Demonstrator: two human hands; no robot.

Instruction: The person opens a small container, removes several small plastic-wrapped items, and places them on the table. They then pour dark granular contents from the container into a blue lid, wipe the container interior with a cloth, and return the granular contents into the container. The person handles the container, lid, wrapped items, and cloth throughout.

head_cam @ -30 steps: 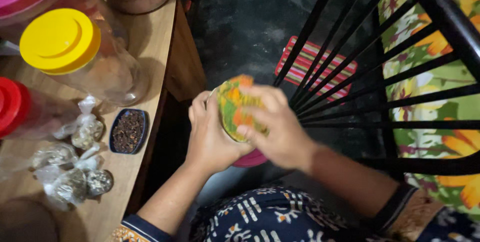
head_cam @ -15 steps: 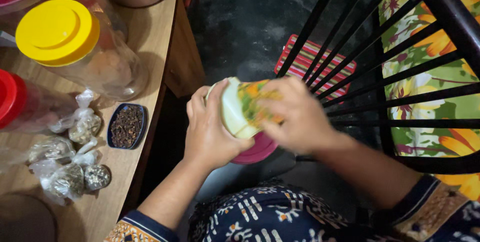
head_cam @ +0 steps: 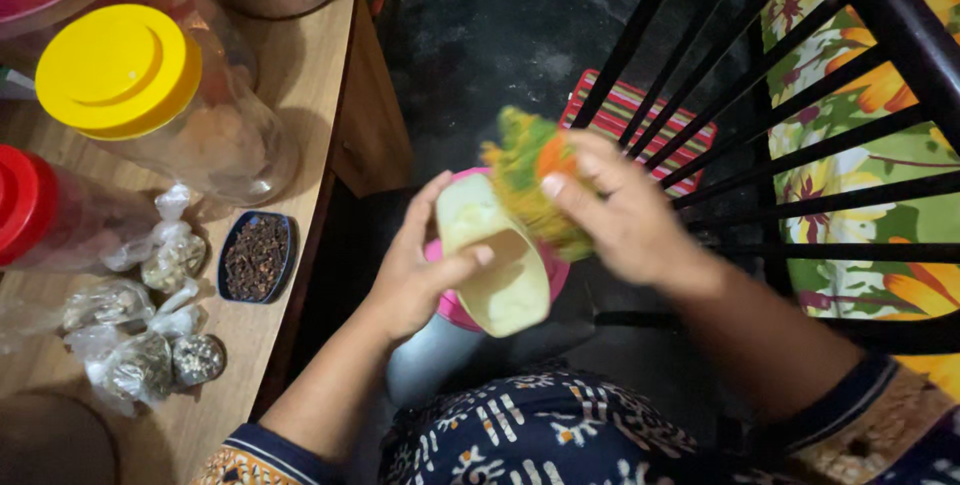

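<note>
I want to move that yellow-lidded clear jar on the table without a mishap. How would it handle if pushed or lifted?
The yellow-lidded jar looks like thin clear plastic, so probably light and not brittle. It seems tall with rounded walls, so a push near the lid might tip it, and on its side it could roll. It stands close to the small tied bags and the dish of dark spice.

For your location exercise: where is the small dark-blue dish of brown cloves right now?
In the head view, the small dark-blue dish of brown cloves sits left, near the wooden table's edge, between knotted plastic bags and the left hand.
</note>
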